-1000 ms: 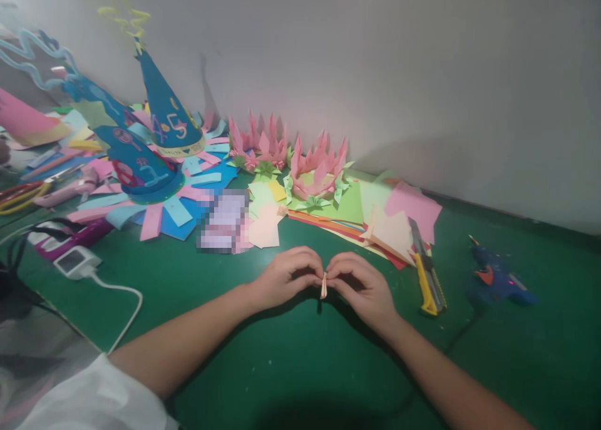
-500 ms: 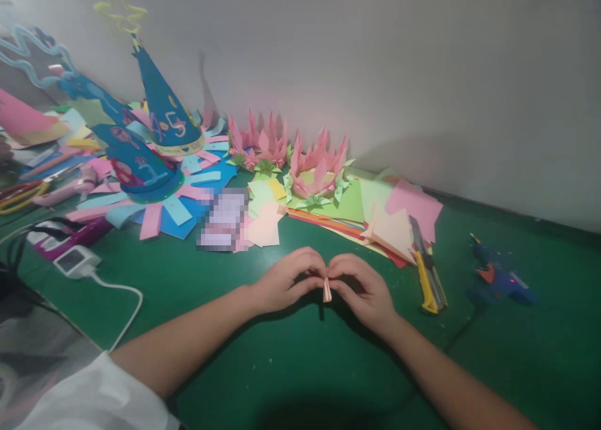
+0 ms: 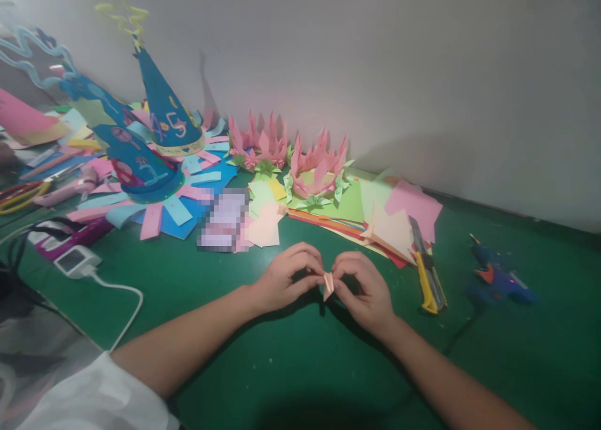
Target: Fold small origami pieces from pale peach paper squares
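Observation:
A small peach piece of folded paper is pinched between both hands, just over the green table. My left hand grips its left side between thumb and fingertips. From the right, my right hand pinches the other side the same way. The paper's lower end narrows to a point facing me. The fingertips cover part of its upper folds. Behind the hands lie a stack of coloured paper sheets and some loose peach paper.
Two pink paper crowns stand by the wall. Right of the hands lie a yellow cutter knife and a blue glue gun. Blue cone hats stand at the left. A white charger cable curves near my left arm.
My fingertips have moved slightly apart. The folded paper has spread from a narrow strip into a wider, pointed shape, still held by both hands.

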Demonstrator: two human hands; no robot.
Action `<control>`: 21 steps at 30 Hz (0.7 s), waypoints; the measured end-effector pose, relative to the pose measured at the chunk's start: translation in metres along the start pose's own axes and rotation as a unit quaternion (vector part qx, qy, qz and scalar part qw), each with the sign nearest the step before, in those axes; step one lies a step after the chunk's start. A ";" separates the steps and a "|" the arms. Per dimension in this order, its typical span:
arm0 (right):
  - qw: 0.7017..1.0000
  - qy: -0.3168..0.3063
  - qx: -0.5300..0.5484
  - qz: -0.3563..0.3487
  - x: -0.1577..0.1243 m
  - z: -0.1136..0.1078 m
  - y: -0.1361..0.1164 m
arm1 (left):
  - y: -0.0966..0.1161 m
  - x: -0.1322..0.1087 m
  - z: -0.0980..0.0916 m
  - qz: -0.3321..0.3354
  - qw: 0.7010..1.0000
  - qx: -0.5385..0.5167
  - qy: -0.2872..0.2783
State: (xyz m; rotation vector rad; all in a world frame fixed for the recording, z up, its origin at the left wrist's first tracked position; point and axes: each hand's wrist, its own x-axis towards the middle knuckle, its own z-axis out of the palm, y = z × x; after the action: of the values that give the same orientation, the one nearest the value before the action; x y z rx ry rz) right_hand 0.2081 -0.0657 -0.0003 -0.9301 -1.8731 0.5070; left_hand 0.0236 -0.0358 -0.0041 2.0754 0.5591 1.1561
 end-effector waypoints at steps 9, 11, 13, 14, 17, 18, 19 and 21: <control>0.998 0.038 -0.055 -0.002 0.001 0.001 -0.006 | 0.003 -0.001 0.002 -0.017 0.999 0.039 0.003; 0.998 0.031 -0.050 -0.013 0.001 0.000 -0.007 | 0.004 -0.001 0.001 0.009 0.999 0.039 -0.002; 0.999 0.020 -0.042 -0.022 0.001 -0.001 -0.008 | 0.005 -0.001 0.000 0.019 0.999 0.024 -0.014; 0.999 0.016 -0.040 -0.025 0.001 -0.001 -0.007 | 0.005 -0.001 -0.001 0.016 1.000 0.015 -0.018; 0.999 0.008 -0.042 -0.032 -0.001 -0.002 -0.006 | 0.004 -0.001 0.000 -0.009 0.999 -0.014 -0.031; 0.998 0.007 -0.046 -0.037 -0.001 -0.002 -0.006 | 0.003 -0.001 0.000 -0.022 0.999 -0.019 -0.038; 0.998 0.008 -0.052 -0.042 -0.001 -0.002 -0.006 | 0.003 -0.002 0.001 -0.035 0.998 -0.022 -0.047; 0.996 0.015 -0.066 -0.051 -0.002 -0.002 -0.006 | 0.002 -0.002 0.002 -0.060 0.996 -0.026 -0.058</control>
State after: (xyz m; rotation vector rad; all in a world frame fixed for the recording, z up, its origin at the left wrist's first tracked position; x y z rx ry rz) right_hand 0.2082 -0.0707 0.0037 -0.9173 -1.9341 0.3102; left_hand 0.0242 -0.0391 -0.0042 2.0206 0.5824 0.9666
